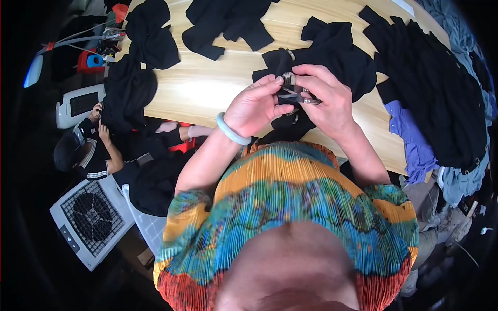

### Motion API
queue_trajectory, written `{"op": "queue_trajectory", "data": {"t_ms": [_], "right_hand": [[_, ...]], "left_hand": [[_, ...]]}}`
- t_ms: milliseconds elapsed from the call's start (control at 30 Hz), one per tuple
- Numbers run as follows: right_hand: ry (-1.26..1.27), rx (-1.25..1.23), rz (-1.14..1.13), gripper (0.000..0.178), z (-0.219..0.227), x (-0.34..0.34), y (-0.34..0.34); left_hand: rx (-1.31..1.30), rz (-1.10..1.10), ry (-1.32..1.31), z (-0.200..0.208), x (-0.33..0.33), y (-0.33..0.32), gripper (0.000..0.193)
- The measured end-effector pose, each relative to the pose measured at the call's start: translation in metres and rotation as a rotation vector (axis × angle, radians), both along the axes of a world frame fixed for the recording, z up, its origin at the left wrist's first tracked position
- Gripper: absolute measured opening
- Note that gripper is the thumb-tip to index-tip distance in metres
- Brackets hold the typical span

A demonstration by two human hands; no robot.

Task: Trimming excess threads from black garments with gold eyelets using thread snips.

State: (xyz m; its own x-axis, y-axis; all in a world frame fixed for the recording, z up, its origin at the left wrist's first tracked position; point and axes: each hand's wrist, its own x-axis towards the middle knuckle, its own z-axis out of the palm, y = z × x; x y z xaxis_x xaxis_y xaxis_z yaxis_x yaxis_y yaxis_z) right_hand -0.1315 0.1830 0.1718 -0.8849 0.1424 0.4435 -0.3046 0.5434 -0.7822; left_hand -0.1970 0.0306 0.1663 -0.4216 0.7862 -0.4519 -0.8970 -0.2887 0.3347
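Left hand point(254, 106): your fingertips pinched the black garment point(342, 59) beside a button point(289, 79), over the table point(192, 88), near side.
Right hand point(329, 98): you grasped thread snips point(295, 98).
Progress: this piece seemed unfinished; whether the far-left black clothes point(228, 26) were done, you couldn't tell.

We are wearing a finely pleated, short-sleeved blouse point(290, 197), its bands running through orange, teal and mottled blue-green, and turning rust red at the shoulders point(181, 282). A smooth, pale bluish bangle point(226, 131) is circling our left wrist point(219, 146), possibly stone, though the lens is keeping that unclear.
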Motion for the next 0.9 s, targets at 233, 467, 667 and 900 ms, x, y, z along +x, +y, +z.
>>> {"op": "queue_trajectory", "data": {"t_ms": [233, 467, 667, 900], "right_hand": [[-0.063, 0.001, 0.087, 0.021, 0.008, 0.0, 0.003], [-0.232, -0.501, 0.0, 0.007, 0.017, -0.004, 0.005], [-0.155, -0.48, -0.011, 0.032, 0.011, 0.01, 0.001], [-0.134, -0.311, -0.034, 0.025, 0.019, 0.026, -0.013]], "left_hand": [[0.001, -0.111, 0.068, 0.0, -0.008, -0.011, 0.009], [0.283, -0.048, 0.088, -0.006, -0.001, -0.011, 0.027], [0.359, 0.004, 0.087, -0.009, 0.002, -0.01, 0.032], [0.301, 0.086, 0.226, -0.008, 0.006, 0.0, 0.031]]}}
